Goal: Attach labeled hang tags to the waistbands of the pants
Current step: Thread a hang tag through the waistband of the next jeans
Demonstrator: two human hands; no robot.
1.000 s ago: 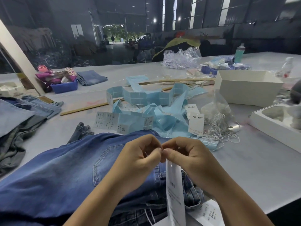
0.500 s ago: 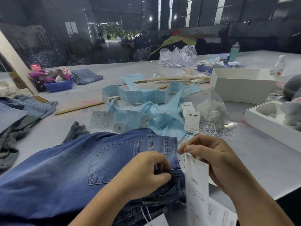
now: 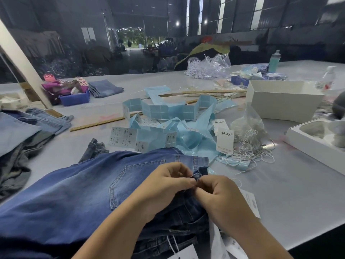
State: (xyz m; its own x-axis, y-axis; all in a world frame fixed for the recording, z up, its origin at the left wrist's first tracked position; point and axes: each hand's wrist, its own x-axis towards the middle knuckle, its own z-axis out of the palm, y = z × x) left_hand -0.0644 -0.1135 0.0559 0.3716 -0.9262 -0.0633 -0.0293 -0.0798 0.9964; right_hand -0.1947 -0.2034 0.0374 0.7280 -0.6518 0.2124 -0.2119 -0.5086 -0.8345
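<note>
At the near table edge, I see the blue jeans [image 3: 78, 193] lying flat, waistband toward 3 o'clock. My left hand [image 3: 168, 186] pinches a belt loop [image 3: 197, 175] on the waistband with curled fingers; my right hand [image 3: 222, 199] meets it from 4 o'clock, fingertips curled on the same loop. A white hang tag [image 3: 251, 202] shows just beyond the right hand at 3 o'clock; whether that hand holds its string I cannot tell. Spare tags [image 3: 225, 141] and loose string [image 3: 250, 144] lie at 1 o'clock.
</note>
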